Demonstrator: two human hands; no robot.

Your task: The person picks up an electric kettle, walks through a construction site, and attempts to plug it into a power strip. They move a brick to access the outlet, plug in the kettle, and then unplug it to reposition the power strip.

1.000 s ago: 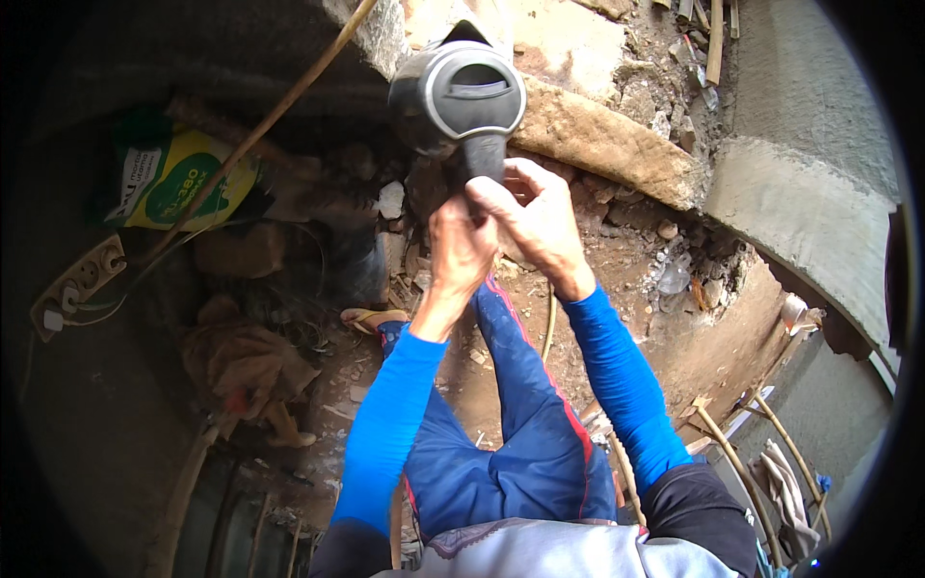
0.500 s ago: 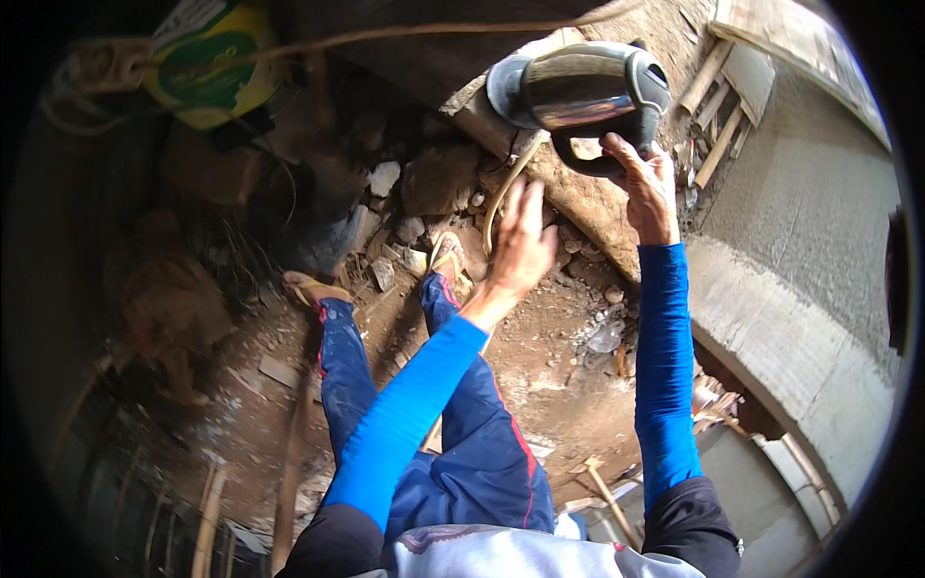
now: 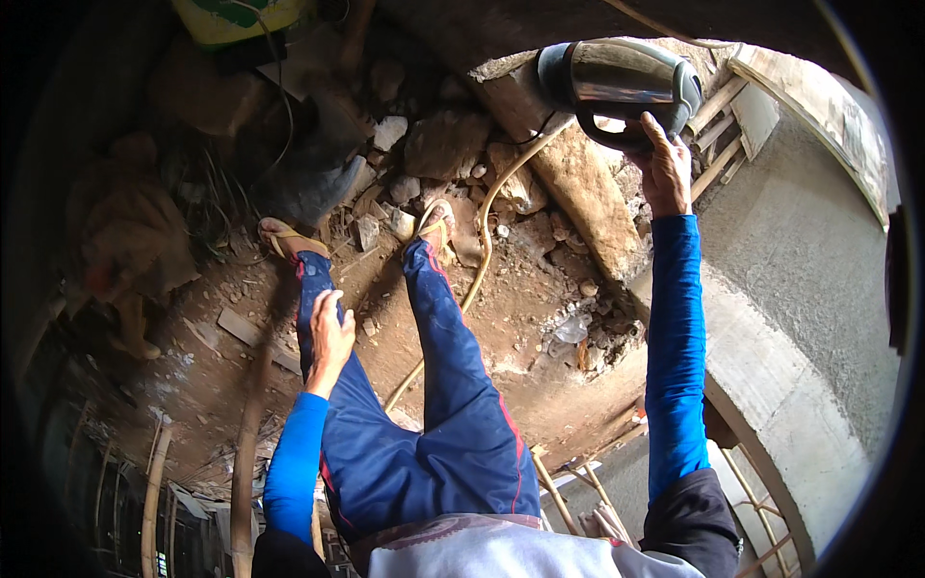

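A shiny metal electric kettle [image 3: 626, 79] with a black handle and base lies tilted on its side in the air at the upper right. My right hand [image 3: 665, 169] is wrapped round its handle, arm stretched far forward. Above my left knee hovers my left hand [image 3: 330, 337], its fingers loosely apart with nothing in them. A long yellowish hose [image 3: 485, 246] crosses the ground between my legs and runs up toward the kettle; whether its end touches the kettle I cannot tell.
Rubble and stones [image 3: 443, 149] lie before my sandalled feet, beside a thick slab [image 3: 588, 193]. To the right curves a concrete ledge [image 3: 771, 347]. Wooden poles [image 3: 252, 453] stand at lower left. A yellow-green container [image 3: 217, 21] sits in shadow, upper left.
My left hand has drawn back from near the slab to above my left knee. The kettle in my right hand sits slightly further right, and the hose lies more in view.
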